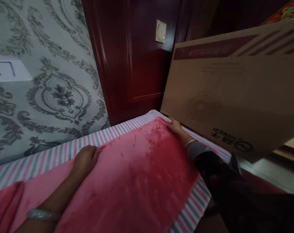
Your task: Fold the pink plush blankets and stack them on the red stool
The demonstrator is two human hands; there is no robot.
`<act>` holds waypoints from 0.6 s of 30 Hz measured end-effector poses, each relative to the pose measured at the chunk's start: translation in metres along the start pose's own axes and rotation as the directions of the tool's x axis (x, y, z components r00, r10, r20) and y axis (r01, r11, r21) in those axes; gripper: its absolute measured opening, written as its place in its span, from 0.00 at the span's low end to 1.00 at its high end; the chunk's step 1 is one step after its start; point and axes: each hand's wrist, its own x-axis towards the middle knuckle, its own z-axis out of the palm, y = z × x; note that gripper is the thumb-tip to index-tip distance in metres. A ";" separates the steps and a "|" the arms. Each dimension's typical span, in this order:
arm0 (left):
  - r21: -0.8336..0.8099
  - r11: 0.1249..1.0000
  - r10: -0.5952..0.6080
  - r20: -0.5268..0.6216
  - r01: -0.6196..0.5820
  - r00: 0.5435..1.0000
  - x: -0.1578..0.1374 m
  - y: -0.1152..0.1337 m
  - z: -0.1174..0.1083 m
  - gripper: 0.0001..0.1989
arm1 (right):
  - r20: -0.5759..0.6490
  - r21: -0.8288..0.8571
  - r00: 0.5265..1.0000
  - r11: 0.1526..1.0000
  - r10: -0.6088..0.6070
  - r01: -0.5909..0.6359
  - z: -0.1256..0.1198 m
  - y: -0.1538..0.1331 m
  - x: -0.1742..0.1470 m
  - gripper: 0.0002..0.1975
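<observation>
A plush pink-red blanket (127,181) lies spread over a sheet with pink, grey and white stripes (84,141). My left hand (86,159) is closed at the blanket's wall-side edge, fingers curled down on the cloth, with a pale bangle on the wrist. Farther off, my right hand (175,126) holds the blanket near its far right corner; its fingertips are partly hidden. A thin silver bracelet (191,142) circles that wrist, below a dark sleeve (210,168). Darker and lighter patches show in the blanket's pile.
A large cardboard box (224,94) leans along the right side of the bed. Behind the far end stands a dark red wooden panel (144,77) with a switch plate (161,31). Patterned wallpaper (64,97) covers the left wall. A folded red cloth part (8,204) lies at lower left.
</observation>
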 end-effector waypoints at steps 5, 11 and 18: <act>0.000 1.000 -0.001 0.015 0.001 1.000 0.000 0.002 -0.001 0.20 | 0.027 0.047 0.998 0.998 -0.048 0.047 0.025 -0.015 0.026 0.30; -0.030 0.998 -0.060 0.030 0.061 0.998 0.000 0.004 0.002 0.18 | -0.007 0.039 0.998 0.998 -0.058 0.059 0.045 -0.027 0.036 0.19; 0.030 0.979 -0.202 -0.006 0.202 0.979 0.012 0.004 -0.014 0.18 | -0.153 0.032 0.988 0.999 0.003 0.002 0.049 -0.033 0.044 0.21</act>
